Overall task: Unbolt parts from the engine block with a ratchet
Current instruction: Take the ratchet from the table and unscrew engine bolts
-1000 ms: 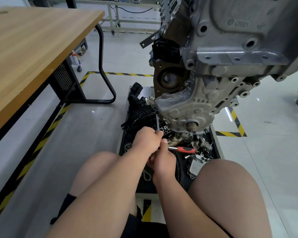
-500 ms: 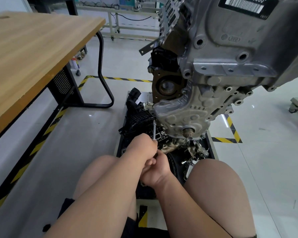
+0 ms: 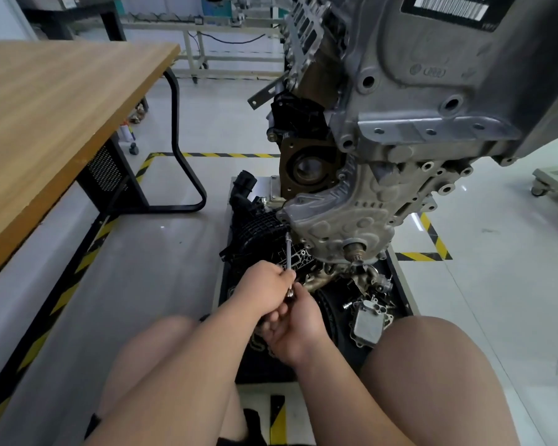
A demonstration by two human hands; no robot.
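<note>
1. Glossy floor (image 3: 161,252), hazard tape; engine block (image 3: 416,149) overhangs a black tray (image 3: 400,284) between the knees.
2. Left hand (image 3: 264,286) curls round the ratchet (image 3: 289,252) shaft, right hand (image 3: 298,326) wraps its lower end; tip meets the block's lower edge.
3. Stiff, slim steel, likely slick: grip low for leverage.
4. Swing room looks tight: black manifold (image 3: 258,230) left, loose castings (image 3: 368,323) right.

Engine block (image 3: 432,107) cropped; ratchet (image 3: 289,252) handle seemingly hidden in right hand (image 3: 298,329).

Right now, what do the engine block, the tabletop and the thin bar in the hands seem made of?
Engine block: probably cast aluminium, dull grey, grainy skin. Tabletop: wood or laminate, matte, visible grain. Thin bar: likely chromed steel, bright reflections.
</note>
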